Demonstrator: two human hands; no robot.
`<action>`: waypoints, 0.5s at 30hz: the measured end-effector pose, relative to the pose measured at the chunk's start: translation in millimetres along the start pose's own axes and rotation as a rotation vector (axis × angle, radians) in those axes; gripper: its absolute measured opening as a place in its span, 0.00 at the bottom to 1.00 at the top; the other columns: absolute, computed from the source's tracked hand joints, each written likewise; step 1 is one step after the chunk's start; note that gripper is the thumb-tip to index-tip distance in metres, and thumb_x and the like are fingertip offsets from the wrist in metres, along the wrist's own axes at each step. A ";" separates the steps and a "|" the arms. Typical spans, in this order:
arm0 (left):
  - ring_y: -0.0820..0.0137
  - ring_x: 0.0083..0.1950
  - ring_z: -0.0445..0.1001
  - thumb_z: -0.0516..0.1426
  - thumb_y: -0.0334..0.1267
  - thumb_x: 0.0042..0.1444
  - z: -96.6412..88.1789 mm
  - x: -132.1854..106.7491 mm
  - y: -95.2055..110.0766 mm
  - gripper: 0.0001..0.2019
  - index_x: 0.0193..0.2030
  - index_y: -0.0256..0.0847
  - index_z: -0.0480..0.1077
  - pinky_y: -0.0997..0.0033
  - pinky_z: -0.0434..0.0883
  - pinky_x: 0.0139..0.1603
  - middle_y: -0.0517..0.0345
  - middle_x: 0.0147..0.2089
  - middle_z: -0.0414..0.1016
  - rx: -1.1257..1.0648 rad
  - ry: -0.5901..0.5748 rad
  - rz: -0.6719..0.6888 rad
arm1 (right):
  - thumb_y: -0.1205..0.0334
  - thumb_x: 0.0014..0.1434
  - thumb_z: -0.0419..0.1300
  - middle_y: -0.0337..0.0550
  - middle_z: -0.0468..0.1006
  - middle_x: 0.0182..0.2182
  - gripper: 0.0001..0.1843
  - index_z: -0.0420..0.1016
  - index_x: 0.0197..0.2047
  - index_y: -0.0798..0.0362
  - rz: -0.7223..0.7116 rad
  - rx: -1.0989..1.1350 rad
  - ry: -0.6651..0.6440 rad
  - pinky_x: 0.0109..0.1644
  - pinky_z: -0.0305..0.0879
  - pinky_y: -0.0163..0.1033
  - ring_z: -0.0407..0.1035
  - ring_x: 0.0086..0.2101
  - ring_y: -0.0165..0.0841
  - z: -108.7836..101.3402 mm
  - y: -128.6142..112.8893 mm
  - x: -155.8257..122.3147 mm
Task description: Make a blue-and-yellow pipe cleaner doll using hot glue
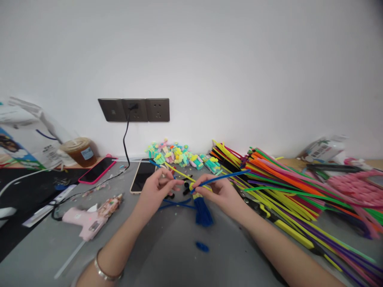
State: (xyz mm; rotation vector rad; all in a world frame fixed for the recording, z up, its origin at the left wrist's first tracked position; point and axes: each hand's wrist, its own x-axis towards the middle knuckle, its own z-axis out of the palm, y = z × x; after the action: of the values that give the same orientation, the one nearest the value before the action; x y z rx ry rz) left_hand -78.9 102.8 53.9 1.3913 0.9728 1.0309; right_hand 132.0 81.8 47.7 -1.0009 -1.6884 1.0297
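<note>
My left hand (pixel 158 186) pinches a thin yellow pipe cleaner (pixel 179 172) between thumb and fingers. My right hand (pixel 218 192) grips a blue pipe cleaner (pixel 227 176) that sticks out to the right, together with a small figure with a yellow top and blue folded body (pixel 202 210) hanging below the fingers. Loose blue pipe cleaners (pixel 176 205) lie on the grey table (pixel 167 255) between the hands. A small blue piece (pixel 202 247) lies nearer to me.
A big heap of coloured pipe cleaners (pixel 287 187) covers the right side. Small finished figures (pixel 182 155) are piled by the wall. A pink glue gun (pixel 89 219), two phones (pixel 143 175) (pixel 96 169), a cable and a lidded drink cup (pixel 79 151) are left.
</note>
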 end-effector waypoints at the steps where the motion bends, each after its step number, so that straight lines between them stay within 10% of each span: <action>1: 0.67 0.34 0.80 0.62 0.46 0.55 2.8 -1.5 -0.6 0.14 0.34 0.41 0.63 0.74 0.71 0.32 0.50 0.35 0.84 0.028 -0.032 0.013 | 0.50 0.59 0.64 0.45 0.80 0.32 0.14 0.77 0.36 0.54 0.041 0.062 -0.004 0.39 0.71 0.40 0.75 0.33 0.35 0.5 0.6 0.7; 15: 0.68 0.37 0.82 0.55 0.36 0.61 12.1 -9.4 -14.4 0.06 0.44 0.43 0.62 0.77 0.74 0.30 0.59 0.37 0.80 0.226 -0.135 0.120 | 0.44 0.54 0.67 0.41 0.79 0.27 0.20 0.72 0.34 0.53 0.185 0.307 -0.045 0.38 0.72 0.37 0.75 0.30 0.32 3.4 0.1 1.6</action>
State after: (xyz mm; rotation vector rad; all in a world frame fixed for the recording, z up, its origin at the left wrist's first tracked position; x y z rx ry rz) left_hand -70.1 91.4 38.7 1.7011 0.9363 0.9225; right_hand 128.4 82.6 47.2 -0.9480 -1.4362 1.3945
